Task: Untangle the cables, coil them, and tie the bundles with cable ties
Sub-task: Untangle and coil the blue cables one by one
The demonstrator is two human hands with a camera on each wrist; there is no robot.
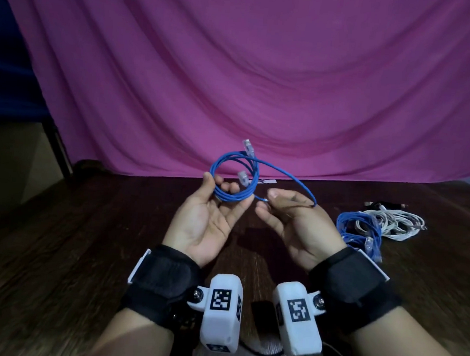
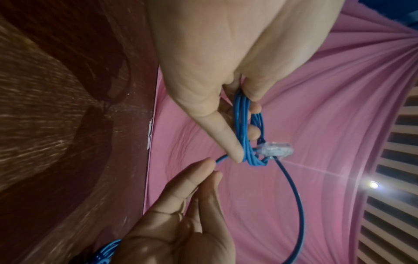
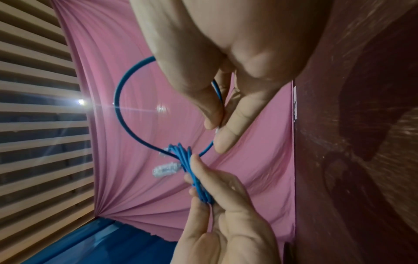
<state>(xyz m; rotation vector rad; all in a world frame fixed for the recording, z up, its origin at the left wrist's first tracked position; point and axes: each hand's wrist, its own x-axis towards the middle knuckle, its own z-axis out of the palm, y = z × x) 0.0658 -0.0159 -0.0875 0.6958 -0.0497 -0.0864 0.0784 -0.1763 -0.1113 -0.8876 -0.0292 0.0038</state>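
A blue network cable (image 1: 235,178) is wound into a small coil held above the table. My left hand (image 1: 215,204) grips the coil's lower strands (image 2: 243,128) between thumb and fingers, palm up. Two clear plugs (image 1: 242,177) stick out of the coil, one near its top, one in its middle (image 2: 274,148). My right hand (image 1: 287,209) pinches the loose strand (image 3: 217,92) between thumb and forefinger just right of the coil. That strand arcs in a wide loop (image 1: 297,182) back to the coil (image 3: 187,160).
A heap of blue cables (image 1: 359,233) and white cables (image 1: 395,221) lies on the dark wooden table (image 1: 84,250) to the right. A pink cloth (image 1: 262,82) hangs behind the table. A white tag (image 1: 267,181) lies at the far edge.
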